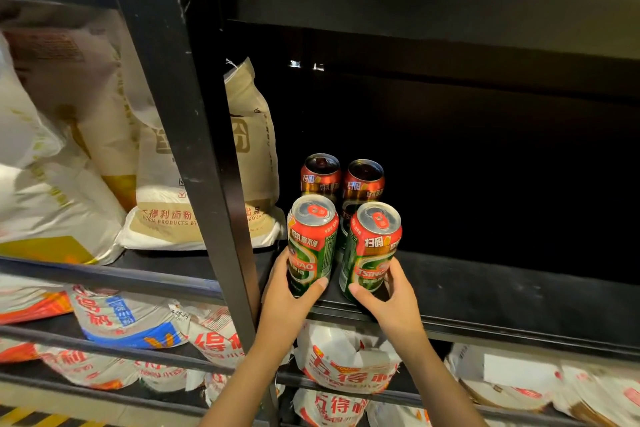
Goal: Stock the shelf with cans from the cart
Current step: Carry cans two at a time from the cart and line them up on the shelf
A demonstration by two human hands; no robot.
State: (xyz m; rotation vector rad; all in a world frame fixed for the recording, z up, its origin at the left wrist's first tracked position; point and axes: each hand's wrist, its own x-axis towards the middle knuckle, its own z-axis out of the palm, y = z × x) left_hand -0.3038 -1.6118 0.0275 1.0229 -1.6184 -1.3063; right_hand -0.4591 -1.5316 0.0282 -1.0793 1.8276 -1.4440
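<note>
L hand (284,298) grips can (311,243), R hand (391,302) grips 2nd can (372,250)

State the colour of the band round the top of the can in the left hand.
Red, with white writing, on the can; head view shows it.

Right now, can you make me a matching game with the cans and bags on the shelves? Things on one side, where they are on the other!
Things:
1. front left can
2. front right can
3. two back cans
4. tan flour sack

Places:
A. standing deeper in the shelf, behind the held cans
B. held by the right hand
C. leaning by the black post, left of the cans
D. held by the left hand

Pairs: 1-D, 2-B, 3-A, 4-C
</note>
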